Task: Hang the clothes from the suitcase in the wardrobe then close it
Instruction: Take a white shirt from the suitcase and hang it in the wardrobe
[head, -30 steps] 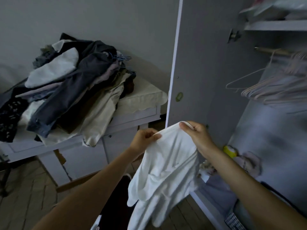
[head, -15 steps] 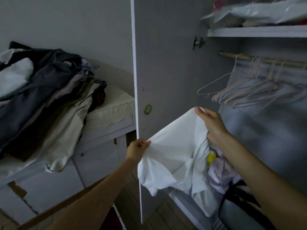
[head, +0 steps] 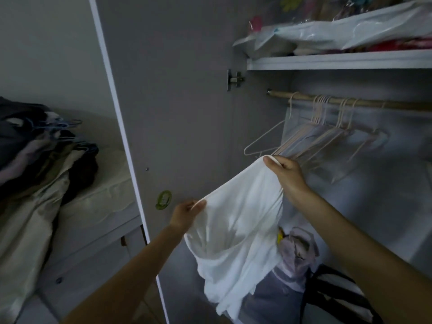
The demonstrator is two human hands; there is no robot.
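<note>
Head view — white garment (head: 236,230) hides wardrobe floor (head: 187,288); clothes pile (head: 35,160) cropped.

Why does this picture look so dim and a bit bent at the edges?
Head view: the room light is low, so the wardrobe door looks grey; the white shirt stands out brightest; the wide lens curves the door edge; the clothes pile at left is smeared by blur.

Open wardrobe door (head: 177,113) stands mid-frame; clothes pile (head: 35,164) on the surface (head: 98,206) to its left. Right of door: shelf (head: 339,60) bearing bags (head: 350,31), rail (head: 350,102) below it carrying hangers (head: 315,136). Garment (head: 236,230) hangs between both hands, before the wardrobe's lower clutter (head: 297,251).
</note>
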